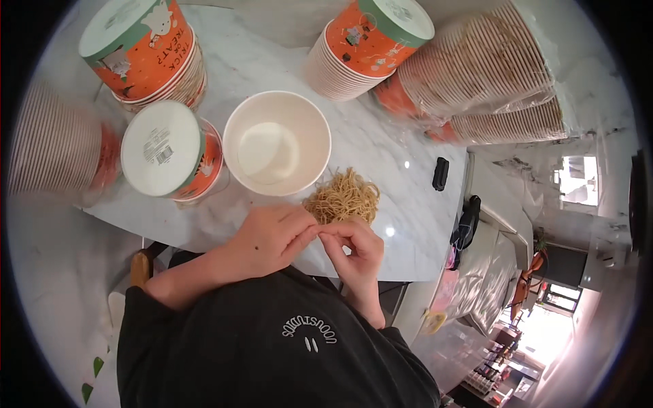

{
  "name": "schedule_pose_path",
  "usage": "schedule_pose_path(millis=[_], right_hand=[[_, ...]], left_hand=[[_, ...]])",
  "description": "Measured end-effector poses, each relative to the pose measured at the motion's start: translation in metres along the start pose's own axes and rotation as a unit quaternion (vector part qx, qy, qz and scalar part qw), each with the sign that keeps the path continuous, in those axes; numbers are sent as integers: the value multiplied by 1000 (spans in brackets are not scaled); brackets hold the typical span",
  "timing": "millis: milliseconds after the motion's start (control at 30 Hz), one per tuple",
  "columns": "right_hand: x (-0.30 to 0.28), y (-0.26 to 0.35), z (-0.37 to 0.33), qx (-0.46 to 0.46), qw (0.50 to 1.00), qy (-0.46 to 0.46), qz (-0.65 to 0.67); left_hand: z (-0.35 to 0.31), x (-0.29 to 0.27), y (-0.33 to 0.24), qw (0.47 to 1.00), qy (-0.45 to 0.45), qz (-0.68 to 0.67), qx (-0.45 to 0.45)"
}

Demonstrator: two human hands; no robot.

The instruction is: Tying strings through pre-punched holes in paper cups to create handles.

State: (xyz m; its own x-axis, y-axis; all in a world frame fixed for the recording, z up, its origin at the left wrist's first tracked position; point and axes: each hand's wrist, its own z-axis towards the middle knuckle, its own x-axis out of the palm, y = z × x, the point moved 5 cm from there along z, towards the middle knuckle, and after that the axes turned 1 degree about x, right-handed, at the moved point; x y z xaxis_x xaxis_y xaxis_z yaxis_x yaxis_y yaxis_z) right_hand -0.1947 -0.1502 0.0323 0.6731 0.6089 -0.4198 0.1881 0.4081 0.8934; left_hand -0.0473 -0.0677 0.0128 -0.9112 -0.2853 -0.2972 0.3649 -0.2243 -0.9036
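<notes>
Both hands meet over the near part of the marble table, fingertips together. My left hand (pixel 279 234) is closed, its fingers curled in. My right hand (pixel 355 246) makes a pinch with thumb and forefinger against the left fingertips. Whatever they hold, if anything, is too small or hidden to name. Just beyond the fingers lies a tangled heap of thin tan strands (pixel 345 195), like noodles or shredded filler. Left of that heap stands a white paper tub (pixel 309 146), open side up, with only its pale inside showing.
Upside-down orange and green tubs stand at the left (pixel 163 148), far left (pixel 146 54) and back (pixel 381 37), some stacked. Plastic-wrapped tub stacks lie at the back right (pixel 486 61); another blurred stack (pixel 58 143) is leftmost. A small black object (pixel 441 174) rests near the table's right edge.
</notes>
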Motion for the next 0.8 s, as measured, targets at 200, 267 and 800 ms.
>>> schedule_pose_path(millis=[200,267,800], right_hand=[[0,2,9,-55,995,-16,-86],[-6,0,17,-85,988,-67,-113],[18,14,68,-48,996,-64,33]], left_hand=[[4,-5,-6,997,-38,53,49],[17,-7,-5,995,-42,58,62],[9,-42,30,917,-62,-360,-161]])
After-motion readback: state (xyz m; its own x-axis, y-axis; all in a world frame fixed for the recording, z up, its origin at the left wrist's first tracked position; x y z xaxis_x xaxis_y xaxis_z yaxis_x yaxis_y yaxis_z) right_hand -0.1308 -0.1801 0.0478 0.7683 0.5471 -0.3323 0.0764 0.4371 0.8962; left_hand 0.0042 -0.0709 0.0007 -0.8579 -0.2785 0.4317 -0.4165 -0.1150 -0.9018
